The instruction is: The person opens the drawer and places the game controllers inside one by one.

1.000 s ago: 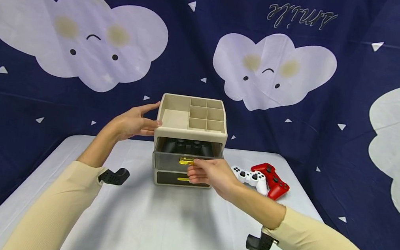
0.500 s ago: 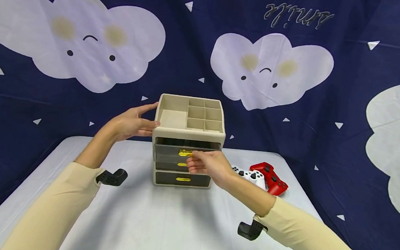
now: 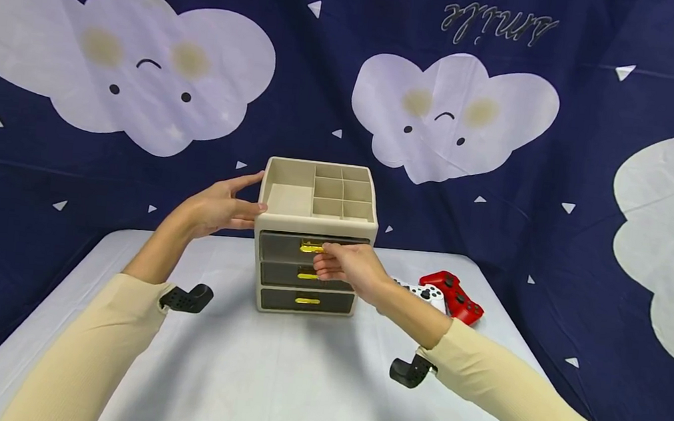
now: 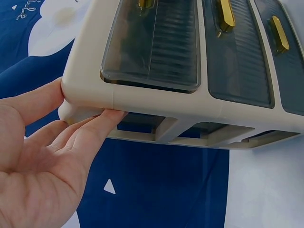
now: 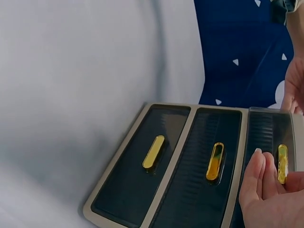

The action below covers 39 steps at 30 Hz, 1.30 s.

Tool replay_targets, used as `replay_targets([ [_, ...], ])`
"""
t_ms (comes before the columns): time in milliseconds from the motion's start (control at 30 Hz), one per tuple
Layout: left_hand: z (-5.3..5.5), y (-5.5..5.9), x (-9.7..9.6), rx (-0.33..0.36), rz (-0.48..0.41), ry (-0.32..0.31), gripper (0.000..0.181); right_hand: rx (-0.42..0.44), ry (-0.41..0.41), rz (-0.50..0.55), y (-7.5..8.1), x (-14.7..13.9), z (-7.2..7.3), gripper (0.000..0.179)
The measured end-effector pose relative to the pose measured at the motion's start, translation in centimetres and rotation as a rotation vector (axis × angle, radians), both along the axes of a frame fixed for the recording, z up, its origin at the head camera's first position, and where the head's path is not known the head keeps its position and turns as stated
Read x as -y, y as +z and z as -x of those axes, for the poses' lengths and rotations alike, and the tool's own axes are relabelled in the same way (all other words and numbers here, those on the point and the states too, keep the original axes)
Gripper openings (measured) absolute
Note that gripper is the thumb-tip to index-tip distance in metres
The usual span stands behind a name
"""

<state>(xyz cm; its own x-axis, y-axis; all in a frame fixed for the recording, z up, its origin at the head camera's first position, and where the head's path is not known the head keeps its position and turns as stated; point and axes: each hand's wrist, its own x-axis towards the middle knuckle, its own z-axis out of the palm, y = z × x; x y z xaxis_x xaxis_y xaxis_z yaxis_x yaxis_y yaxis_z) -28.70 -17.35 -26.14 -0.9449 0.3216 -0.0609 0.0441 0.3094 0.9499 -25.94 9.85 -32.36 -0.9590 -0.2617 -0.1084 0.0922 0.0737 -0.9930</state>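
Note:
A beige desktop drawer organizer (image 3: 319,225) stands upright on the table, with three dark see-through drawers and gold handles. My left hand (image 3: 215,212) rests against its left side near the top, its fingers fairly straight, as the left wrist view shows too. At the right, my right hand (image 3: 351,267) pinches the gold drawer handle (image 3: 311,247) of the top drawer (image 3: 278,248) between thumb and fingers. That drawer sits nearly flush and sticks out a little in the right wrist view. The middle drawer (image 5: 199,171) and bottom drawer (image 5: 135,175) are pushed in.
A red game controller (image 3: 455,301) and a white game controller (image 3: 428,294) lie on the white-covered table (image 3: 274,379) right of the organizer, the white one partly behind my right arm. A dark blue cloud-print curtain (image 3: 316,102) hangs close behind.
My right hand has pushed the top drawer inward by its handle, from well pulled out to almost flush. The black controller inside it has gone from sight. My left hand stays on the organizer's side.

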Motion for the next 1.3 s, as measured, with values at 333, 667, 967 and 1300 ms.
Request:
replay_targets([
  [333, 0.0, 0.1, -0.1, 0.006, -0.008, -0.007, 0.086, -0.01, -0.011, 0.013, -0.1, 0.0, 0.9, 0.034],
  [667, 0.1, 0.1, -0.1, 0.012, -0.016, 0.001, 0.087, -0.009, -0.037, 0.023, 0.1, 0.3, 1.1, 0.033],
  [967, 0.0, 0.1, -0.2, 0.025, -0.019, 0.012, 0.087, 0.0, -0.068, 0.052, 0.1, 0.7, 1.1, 0.033],
  [1300, 0.1, 0.0, -0.4, 0.014, -0.012, 0.024, 0.087, 0.01, -0.06, 0.046, -0.1, 0.5, 1.2, 0.035],
])
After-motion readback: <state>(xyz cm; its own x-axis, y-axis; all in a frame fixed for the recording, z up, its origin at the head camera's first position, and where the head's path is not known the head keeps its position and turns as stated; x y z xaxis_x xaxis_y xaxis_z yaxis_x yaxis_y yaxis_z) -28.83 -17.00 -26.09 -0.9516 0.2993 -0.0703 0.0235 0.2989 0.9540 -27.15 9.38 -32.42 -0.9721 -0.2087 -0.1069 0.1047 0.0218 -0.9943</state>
